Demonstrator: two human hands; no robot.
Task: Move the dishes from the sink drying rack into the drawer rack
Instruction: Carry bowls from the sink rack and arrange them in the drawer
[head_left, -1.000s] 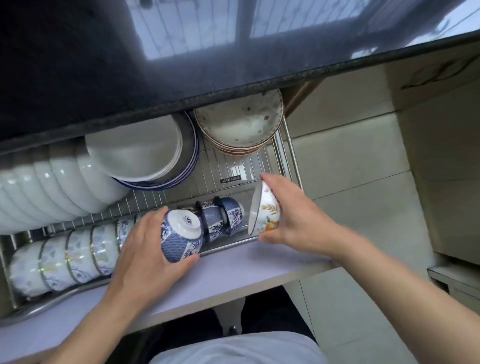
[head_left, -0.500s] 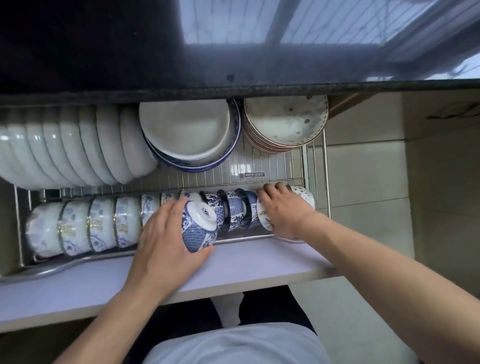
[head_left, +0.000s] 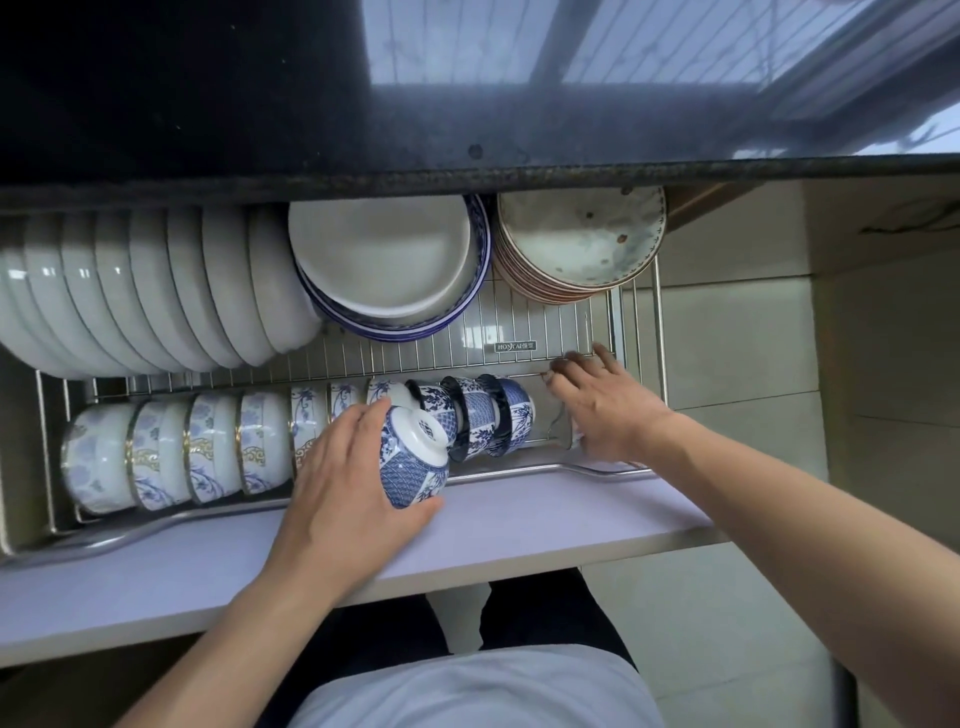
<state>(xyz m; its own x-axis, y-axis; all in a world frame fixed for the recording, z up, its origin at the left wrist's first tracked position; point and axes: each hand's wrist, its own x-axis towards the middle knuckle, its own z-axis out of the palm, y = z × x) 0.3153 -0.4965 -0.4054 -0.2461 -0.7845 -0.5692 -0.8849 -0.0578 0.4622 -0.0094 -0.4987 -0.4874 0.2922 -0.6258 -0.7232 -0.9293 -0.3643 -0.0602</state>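
The pulled-out drawer rack (head_left: 540, 322) is a wire basket under the dark counter. Its front row holds several small bowls (head_left: 208, 447) on edge, patterned white ones at the left and blue-and-white ones (head_left: 478, 410) toward the right. My left hand (head_left: 343, 488) grips a blue-and-white bowl (head_left: 415, 462), foot up, just above the row's middle by the drawer front. My right hand (head_left: 608, 405) lies over the right end of the row and covers a white floral bowl (head_left: 575, 440), of which only a sliver shows. The sink drying rack is out of view.
At the back of the rack stand several white bowls (head_left: 156, 291), a stack of blue-rimmed plates (head_left: 384, 260) and a stack of speckled plates (head_left: 582, 234). The counter edge (head_left: 467, 171) overhangs them. The lilac drawer front (head_left: 519, 519) runs below my hands. Tiled floor lies to the right.
My right hand has brought the floral bowl down into the right end of the front row and slid a little rightward. My left hand keeps its blue-and-white bowl near the row's middle.
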